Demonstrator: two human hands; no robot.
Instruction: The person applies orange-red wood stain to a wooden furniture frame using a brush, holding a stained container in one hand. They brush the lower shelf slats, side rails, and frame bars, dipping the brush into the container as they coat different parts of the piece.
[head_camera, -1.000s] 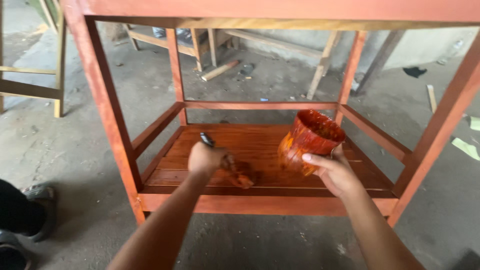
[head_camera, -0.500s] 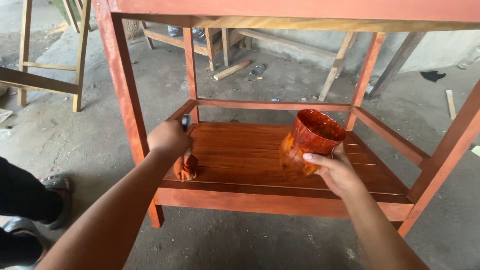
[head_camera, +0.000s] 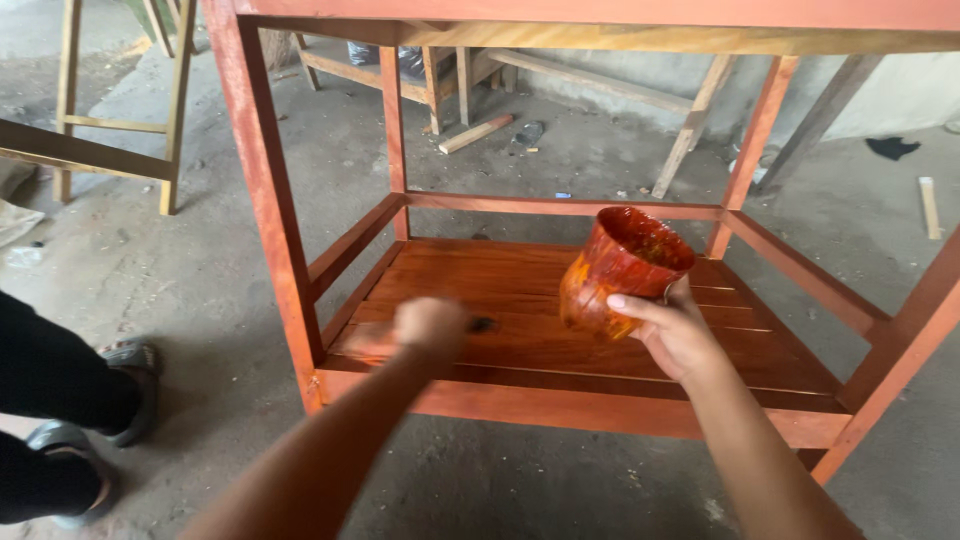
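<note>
A: What is the place like?

B: A rough concrete floor (head_camera: 560, 160) with scrap timber lying about, and bare wooden frames at the far left. In the middle stands a red-stained table frame (head_camera: 262, 190) with a slatted lower shelf (head_camera: 520, 300).

A: And the hands?

B: The left hand (head_camera: 430, 325) is closed in a fist low over the near left part of the shelf, blurred by motion. A dark end of a brush (head_camera: 483, 324) pokes out of it to the right. The bristles cannot be made out.

A: Which way does the brush lie?

B: Its long axis seems to run roughly left to right, along the slats, with the dark tip pointing right, toward the cup.

A: The right hand?

B: The right hand (head_camera: 672, 335) grips a stain-smeared cup (head_camera: 622, 268) from below and behind, thumb across its side. The cup is held above the shelf, tilted, its open mouth facing up and toward the far right.

A: Anyone else?

B: A dark-clad leg and sandalled foot (head_camera: 125, 385) at the left edge.
</note>
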